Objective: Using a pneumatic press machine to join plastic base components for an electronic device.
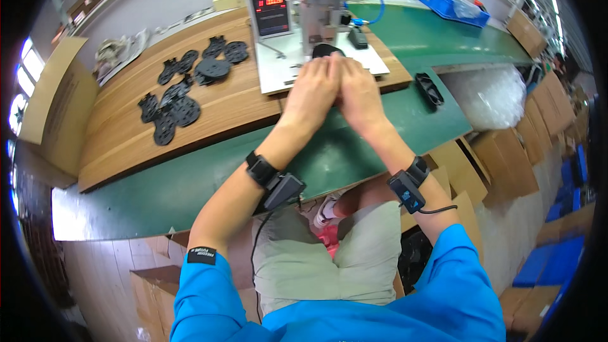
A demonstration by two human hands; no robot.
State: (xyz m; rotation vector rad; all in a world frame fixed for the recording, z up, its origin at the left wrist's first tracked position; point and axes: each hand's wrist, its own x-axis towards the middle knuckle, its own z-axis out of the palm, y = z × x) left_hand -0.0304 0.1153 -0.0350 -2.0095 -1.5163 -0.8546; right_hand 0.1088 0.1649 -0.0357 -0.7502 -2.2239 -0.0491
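My left hand and my right hand meet side by side at the front of a bench press machine. Both are closed, with fingers curled around a dark, rounded black part on the machine's white base plate. Most of that part is hidden behind my fingers, and so is how it sits under the press head. A small black block is on the plate, right of the press column. To its left stands a display box with lit red digits.
Several flat black plastic parts lie in clusters on the wooden board at left. One black piece rests on the green table at right, near a bag of clear plastic. Cardboard boxes flank the bench; a blue crate sits behind.
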